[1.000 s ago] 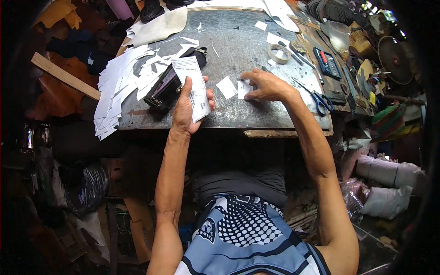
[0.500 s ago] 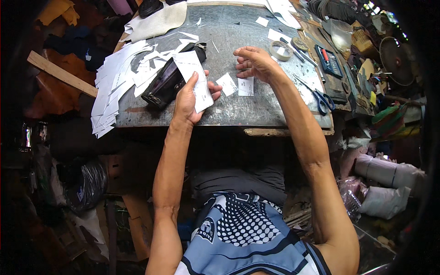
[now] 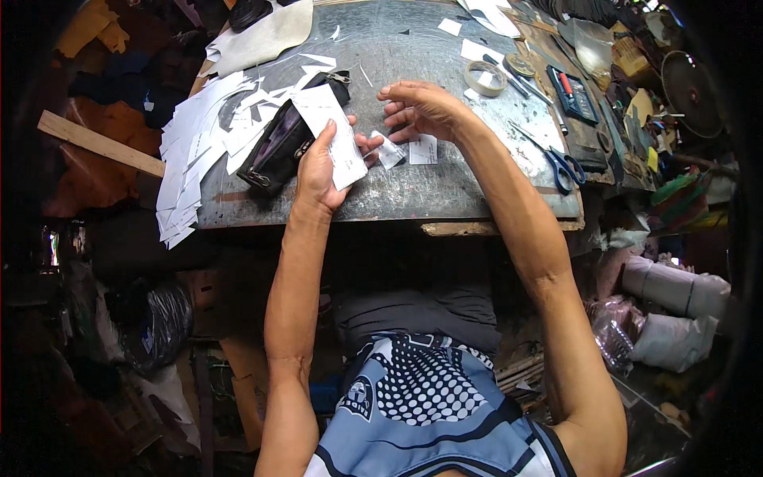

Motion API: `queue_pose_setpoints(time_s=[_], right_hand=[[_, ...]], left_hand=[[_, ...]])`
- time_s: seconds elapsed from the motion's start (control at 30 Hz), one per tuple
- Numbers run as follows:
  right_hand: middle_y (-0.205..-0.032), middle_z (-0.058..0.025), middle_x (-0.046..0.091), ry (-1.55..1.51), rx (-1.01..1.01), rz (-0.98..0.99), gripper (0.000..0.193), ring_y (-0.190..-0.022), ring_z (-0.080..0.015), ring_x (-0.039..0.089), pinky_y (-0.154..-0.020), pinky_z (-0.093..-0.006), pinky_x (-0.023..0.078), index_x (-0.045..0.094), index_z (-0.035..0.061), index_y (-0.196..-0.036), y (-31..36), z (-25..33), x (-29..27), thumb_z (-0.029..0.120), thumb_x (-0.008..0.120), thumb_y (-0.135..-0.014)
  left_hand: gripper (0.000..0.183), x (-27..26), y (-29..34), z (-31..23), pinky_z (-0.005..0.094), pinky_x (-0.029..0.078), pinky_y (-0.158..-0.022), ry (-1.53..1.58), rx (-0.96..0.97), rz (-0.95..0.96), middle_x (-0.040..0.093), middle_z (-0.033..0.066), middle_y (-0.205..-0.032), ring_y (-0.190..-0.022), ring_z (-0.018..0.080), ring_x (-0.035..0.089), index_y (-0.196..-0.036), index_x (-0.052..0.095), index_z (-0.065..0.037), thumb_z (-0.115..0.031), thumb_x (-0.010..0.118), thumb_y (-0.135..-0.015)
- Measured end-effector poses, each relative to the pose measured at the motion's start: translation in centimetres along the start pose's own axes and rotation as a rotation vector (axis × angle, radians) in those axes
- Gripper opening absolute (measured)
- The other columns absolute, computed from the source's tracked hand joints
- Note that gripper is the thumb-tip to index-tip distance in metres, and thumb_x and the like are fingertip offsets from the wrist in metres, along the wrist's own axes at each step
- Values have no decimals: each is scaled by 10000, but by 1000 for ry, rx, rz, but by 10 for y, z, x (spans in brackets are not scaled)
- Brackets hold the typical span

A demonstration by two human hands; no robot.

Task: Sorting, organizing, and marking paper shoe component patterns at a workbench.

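My left hand (image 3: 319, 168) grips a long white paper piece (image 3: 332, 131), its thumb on top and its fingertips showing past the far edge. Over the middle of the table hovers my right hand (image 3: 425, 113), open, fingers apart and slightly curled, with nothing in it. Two small paper pieces lie on the metal tabletop: one (image 3: 388, 151) partly behind the left fingertips, the other (image 3: 423, 149) just below the right hand. Partly covered by the held paper, a black zippered pouch (image 3: 270, 155) sits by my left wrist.
Left of the pouch spreads a pile of white paper sheets (image 3: 189, 151). On the right are blue-handled scissors (image 3: 563, 171), a roll of tape (image 3: 486, 78) and a dark tray (image 3: 574, 97) with a red-handled tool. A wooden plank (image 3: 99, 143) juts in from the left.
My right hand has shifted slightly left, toward the left hand. The left hand keeps hold of the paper piece. The view has shifted a little.
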State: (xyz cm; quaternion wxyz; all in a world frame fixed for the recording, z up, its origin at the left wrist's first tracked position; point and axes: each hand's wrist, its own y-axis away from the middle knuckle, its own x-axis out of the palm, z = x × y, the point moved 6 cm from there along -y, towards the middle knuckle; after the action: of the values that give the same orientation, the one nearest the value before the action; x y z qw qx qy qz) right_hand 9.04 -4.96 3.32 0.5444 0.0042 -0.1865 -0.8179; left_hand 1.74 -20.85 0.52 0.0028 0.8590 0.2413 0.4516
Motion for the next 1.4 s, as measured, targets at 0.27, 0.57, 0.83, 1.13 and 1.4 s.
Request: queue_pose_setpoints(time_s=[0.27, 0.57, 0.83, 1.13, 1.4], right_hand=[[-940, -9, 599, 150, -82, 26, 338, -816, -89, 590, -689, -254, 464, 576, 68, -1114, 25, 2, 20, 237, 685, -843], [-883, -97, 652, -109, -412, -252, 246, -771, -143, 646, -721, -246, 505, 610, -48, -1046, 51, -1, 19, 156, 579, -914], [-874, -87, 653, 75, -806, -258, 192, -834, -148, 636, -788, -275, 515, 637, -31, -1007, 113, 37, 42, 114, 527, -943], [-1073, -107, 586, 230, -797, -441, 304, -957, -174, 611, -839, -292, 518, 581, -6, -1186, 124, 36, 32, 114, 607, -909], [-1058, -129, 615, 424, -835, -346, 366, -870, -171, 657, -738, -280, 559, 583, 10, -1215, 127, 33, 50, 45, 650, -857]], left_hand=[[363, 3, 3, -4, 518, 472, -924, -24, 37, -8, 620, 118, -801, -1013, 358, 621, -1220, 465, -48, -338, 407, -1008], [308, 2, 8, 0, 352, 533, -687, -61, 92, -104, 576, 58, -774, -683, 177, 587, -1188, 500, -52, -246, 558, -956], [370, 48, 31, 4, 225, 504, -543, -292, 167, -12, 628, 44, -882, -676, 103, 608, -1193, 531, -30, -161, 681, -881], [380, 54, 38, -9, 221, 495, -636, -413, 345, -76, 628, 32, -928, -787, 101, 616, -1184, 538, -40, -75, 701, -842], [410, 56, 41, -7, 218, 487, -625, -467, 380, -79, 630, 33, -946, -791, 98, 613, -1198, 536, -40, -90, 719, -835]])
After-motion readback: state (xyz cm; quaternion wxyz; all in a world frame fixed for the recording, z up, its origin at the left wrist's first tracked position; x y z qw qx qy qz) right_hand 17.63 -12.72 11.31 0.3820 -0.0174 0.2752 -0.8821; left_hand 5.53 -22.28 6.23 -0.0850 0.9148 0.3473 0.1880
